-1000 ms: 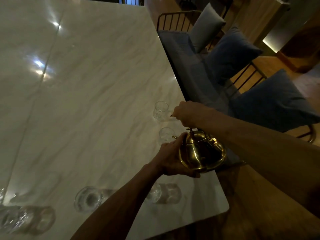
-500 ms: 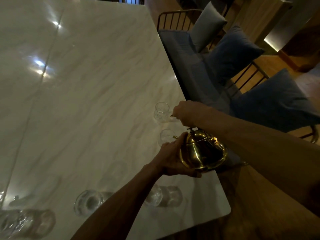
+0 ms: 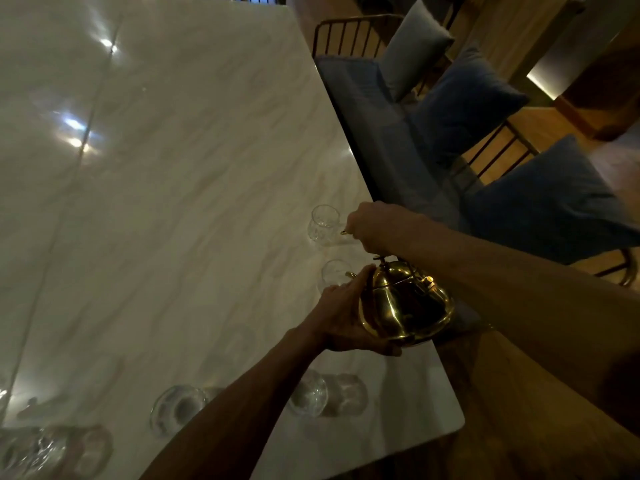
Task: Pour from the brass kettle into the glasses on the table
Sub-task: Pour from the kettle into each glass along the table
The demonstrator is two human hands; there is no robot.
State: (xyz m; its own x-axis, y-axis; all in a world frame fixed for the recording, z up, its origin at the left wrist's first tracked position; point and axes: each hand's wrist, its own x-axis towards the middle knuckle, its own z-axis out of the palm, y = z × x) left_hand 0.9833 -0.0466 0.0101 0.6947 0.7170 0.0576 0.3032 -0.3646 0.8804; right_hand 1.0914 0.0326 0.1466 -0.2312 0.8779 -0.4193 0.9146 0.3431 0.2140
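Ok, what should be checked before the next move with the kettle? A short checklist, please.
1. Grip: the right hand grips the kettle by its handle: ok.
2. Support: the left hand holds the kettle's side: ok.
3. Aim: the spout points at the glass beside it: ok.
4. That glass stands upright on the table: ok.
5. Room left in that glass: cannot tell, the picture is too dim.
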